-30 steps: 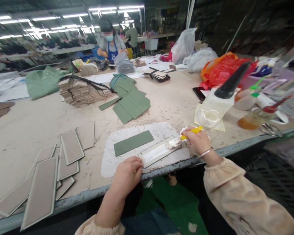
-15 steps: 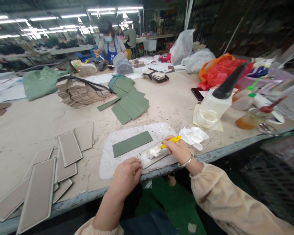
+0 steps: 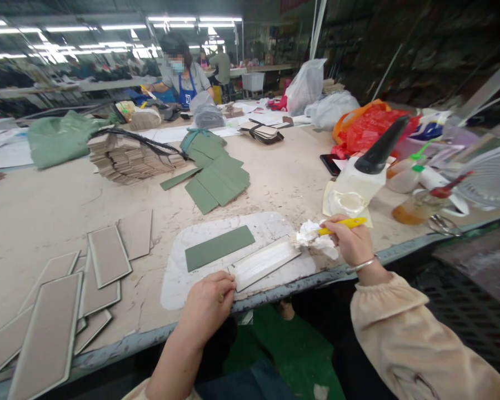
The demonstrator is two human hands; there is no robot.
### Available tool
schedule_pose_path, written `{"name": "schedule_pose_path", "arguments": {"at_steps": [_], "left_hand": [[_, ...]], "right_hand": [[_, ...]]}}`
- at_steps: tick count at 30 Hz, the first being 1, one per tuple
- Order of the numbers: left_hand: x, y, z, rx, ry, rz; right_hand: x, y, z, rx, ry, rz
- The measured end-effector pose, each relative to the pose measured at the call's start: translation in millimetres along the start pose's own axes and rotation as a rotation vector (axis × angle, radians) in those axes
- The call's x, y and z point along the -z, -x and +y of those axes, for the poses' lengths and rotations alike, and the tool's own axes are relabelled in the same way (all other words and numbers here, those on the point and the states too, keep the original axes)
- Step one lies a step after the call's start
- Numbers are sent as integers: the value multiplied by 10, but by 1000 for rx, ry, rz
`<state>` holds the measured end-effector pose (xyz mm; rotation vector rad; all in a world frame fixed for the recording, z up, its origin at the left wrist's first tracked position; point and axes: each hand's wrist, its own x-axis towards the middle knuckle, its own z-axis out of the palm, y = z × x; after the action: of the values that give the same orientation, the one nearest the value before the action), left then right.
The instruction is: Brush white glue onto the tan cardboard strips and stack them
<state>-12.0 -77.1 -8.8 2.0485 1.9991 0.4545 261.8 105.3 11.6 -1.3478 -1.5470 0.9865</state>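
Observation:
My right hand is closed round the yellow handle of a glue brush. The bristles are by the right end of a narrow rectangular panel, whose face is coated with wet white paste. My left hand pinches the panel's left end near the table edge. Behind the panel lies a green strip, flat on the same white sheet. A crumpled white tissue sits beyond the brush tip, partly hidden by the brush and my right hand.
Bordered panels lie overlapped at left. Green pieces and a tied beige stack stand farther back. At right are a white container with a black nozzle, a jar of amber liquid and scissors. A co-worker sits opposite.
My right hand has swept the brush rightward along the panel, to its right end. White paste now covers the panel's length. My left hand keeps its hold on the left end.

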Motion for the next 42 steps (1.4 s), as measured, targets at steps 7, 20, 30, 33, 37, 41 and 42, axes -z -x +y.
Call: {"name": "schedule_pose_path", "arguments": {"at_steps": [7, 20, 30, 33, 37, 41, 42], "left_hand": [[-27, 24, -18, -17, 3, 17], [-1, 30, -10, -57, -3, 26], [21, 16, -4, -56, -22, -9], [16, 19, -12, -73, -8, -9], [14, 15, -17, -89, 11, -7], [21, 7, -12, -92, 29, -7], [22, 6, -10, -93, 33, -7]], "right_hand": [[-173, 86, -24, 15, 4, -238], [-687, 538, -165, 58, -147, -571], [-613, 400, -113, 82, -68, -478], [-676, 459, -147, 41, -135, -470], [-812, 576, -177, 33, -127, -632], [-747, 490, -164, 38, -82, -573], [-720, 460, -165, 21, -85, -531]]}}
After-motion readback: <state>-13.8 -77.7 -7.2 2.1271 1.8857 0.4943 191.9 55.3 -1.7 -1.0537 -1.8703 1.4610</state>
